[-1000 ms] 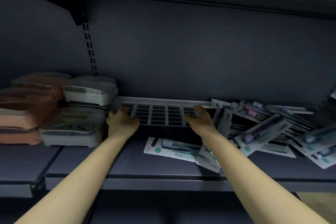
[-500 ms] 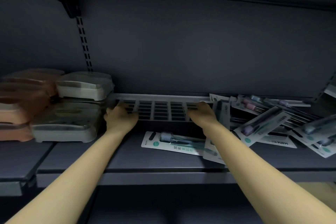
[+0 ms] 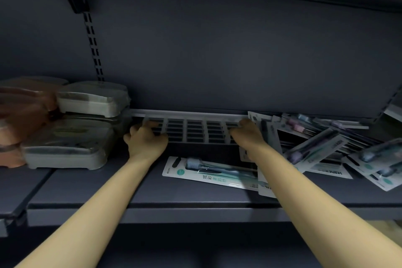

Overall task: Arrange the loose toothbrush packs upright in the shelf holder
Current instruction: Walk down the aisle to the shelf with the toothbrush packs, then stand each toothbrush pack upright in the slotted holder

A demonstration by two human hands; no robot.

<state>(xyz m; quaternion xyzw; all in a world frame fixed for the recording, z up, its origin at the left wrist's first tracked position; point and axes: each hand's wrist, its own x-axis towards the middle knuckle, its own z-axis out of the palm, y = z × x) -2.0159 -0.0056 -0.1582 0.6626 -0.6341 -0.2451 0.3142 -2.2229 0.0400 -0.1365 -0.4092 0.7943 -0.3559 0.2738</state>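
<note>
A white slotted shelf holder (image 3: 193, 128) lies against the back wall of the dark shelf. My left hand (image 3: 145, 140) grips its left end with fingers curled over the grid. My right hand (image 3: 247, 135) grips its right end the same way. One toothbrush pack (image 3: 208, 173) lies flat on the shelf between my forearms. A loose heap of toothbrush packs (image 3: 326, 148) sprawls to the right, some leaning on the holder's right part.
Stacked grey lidded boxes (image 3: 71, 137) and orange ones (image 3: 19, 119) stand at the left, touching the holder's end. The shelf front edge (image 3: 195, 213) runs below my arms. A slotted upright (image 3: 93, 45) climbs the back wall.
Both hands keep their hold on the holder's ends. The view has shifted slightly, and the holder looks nudged a little toward the back wall.
</note>
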